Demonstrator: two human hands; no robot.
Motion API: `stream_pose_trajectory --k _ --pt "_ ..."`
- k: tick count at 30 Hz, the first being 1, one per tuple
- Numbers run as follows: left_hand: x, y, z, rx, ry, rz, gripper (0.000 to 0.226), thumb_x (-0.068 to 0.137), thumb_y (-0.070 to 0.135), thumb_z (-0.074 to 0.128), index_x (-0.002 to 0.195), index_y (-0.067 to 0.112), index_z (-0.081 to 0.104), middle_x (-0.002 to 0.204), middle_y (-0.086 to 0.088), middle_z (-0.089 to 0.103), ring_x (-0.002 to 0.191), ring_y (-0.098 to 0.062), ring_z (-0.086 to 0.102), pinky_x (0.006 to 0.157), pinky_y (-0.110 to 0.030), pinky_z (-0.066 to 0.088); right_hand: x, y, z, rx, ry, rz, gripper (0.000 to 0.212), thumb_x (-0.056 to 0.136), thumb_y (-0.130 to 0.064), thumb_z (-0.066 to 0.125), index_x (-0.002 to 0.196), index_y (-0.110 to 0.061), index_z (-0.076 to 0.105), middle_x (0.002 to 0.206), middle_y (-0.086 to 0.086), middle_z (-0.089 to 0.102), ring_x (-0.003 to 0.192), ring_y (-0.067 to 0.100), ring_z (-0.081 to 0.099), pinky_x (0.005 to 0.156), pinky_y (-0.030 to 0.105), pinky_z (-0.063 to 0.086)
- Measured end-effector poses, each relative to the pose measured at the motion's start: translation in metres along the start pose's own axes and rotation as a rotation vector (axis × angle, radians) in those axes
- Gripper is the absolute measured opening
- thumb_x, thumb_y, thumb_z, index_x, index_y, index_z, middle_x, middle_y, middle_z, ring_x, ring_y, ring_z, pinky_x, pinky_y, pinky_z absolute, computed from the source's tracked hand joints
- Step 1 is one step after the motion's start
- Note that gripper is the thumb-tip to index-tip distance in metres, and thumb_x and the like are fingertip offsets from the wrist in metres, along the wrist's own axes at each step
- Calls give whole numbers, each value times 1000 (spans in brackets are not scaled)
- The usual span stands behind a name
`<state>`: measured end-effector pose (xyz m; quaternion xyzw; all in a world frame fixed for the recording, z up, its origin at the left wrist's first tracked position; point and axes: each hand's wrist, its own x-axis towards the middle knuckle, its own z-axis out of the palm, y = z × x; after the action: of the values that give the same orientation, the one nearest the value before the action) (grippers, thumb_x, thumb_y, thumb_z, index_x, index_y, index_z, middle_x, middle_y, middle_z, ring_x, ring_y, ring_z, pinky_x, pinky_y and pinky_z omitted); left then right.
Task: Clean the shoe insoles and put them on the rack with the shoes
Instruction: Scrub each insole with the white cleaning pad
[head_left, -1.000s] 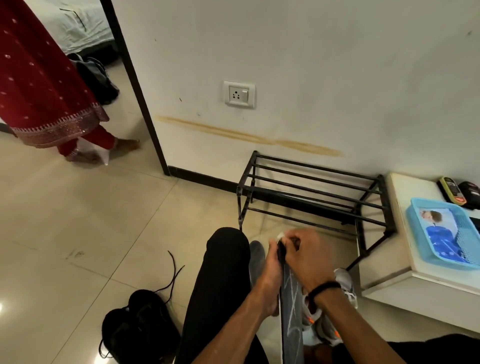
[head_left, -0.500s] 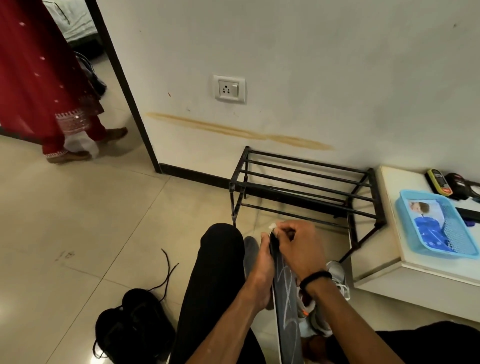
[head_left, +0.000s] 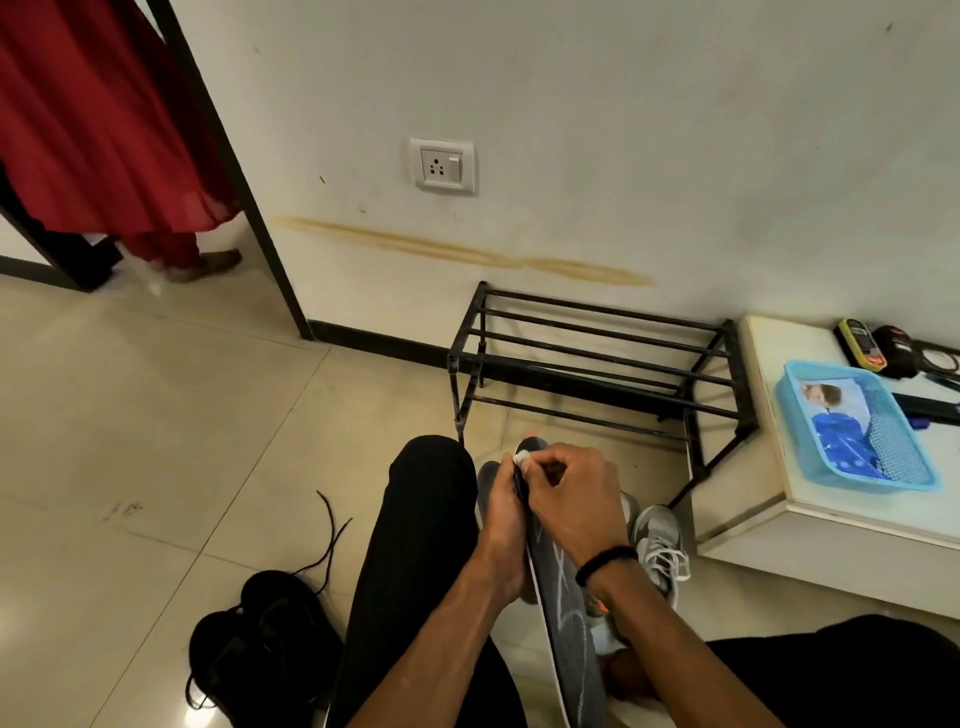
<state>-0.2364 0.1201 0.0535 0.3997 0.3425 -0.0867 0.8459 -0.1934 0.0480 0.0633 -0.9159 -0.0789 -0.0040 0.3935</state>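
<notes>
Insole (head_left: 569, 618) gripped by both hands; no writing legible.

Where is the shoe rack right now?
The black shoe rack stands against the wall, just beyond the hands, with a low white table at its right.

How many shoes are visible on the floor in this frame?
3, possibly more: two black shoes together at lower left beside the person's leg, and one grey sneaker behind the right hand. Another may be hidden under the hands and insole.
</notes>
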Motion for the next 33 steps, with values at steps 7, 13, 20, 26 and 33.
stream_pose_trajectory --k 7,13,20,26,33 --pt "0 4 -1 -39 -82 -12 68 105 50 37 66 14 80 73 -8 72 67 -16 72 63 -27 59 -30 -1 -16 76 -148 65 5 83 -23 76 79 -24 79 72 -16 73 68 -6 67 67 17 58" --pt "-11 1 12 -58 -109 75 50 110 34 30 99 12 74 90 -7 77 79 -10 76 64 -21 59 9 -15 -11 147 -55 131 10 82 -24 78 76 -23 69 67 -10 71 61 2 68 67 26 61" --pt "-12 6 6 -15 -179 100 64 107 46 32 74 26 83 75 -2 72 64 -9 69 59 -21 56 0 -17 -37 143 -385 143 12 85 -22 78 76 -18 72 63 -1 72 54 7 68 53 17 52" --pt "-10 3 11 -52 -132 71 52 111 37 28 101 10 70 79 -5 78 70 -11 75 59 -23 60 14 -19 -19 71 -155 27 9 83 -20 76 75 -22 74 70 -12 70 68 -3 66 63 10 53" --pt "-2 7 3 -202 -140 -64 61 102 52 41 83 7 77 80 -15 73 71 -25 74 64 -34 61 -12 -4 -33 59 -359 21 4 86 -23 76 86 -25 79 81 -11 75 75 -4 68 75 17 57"
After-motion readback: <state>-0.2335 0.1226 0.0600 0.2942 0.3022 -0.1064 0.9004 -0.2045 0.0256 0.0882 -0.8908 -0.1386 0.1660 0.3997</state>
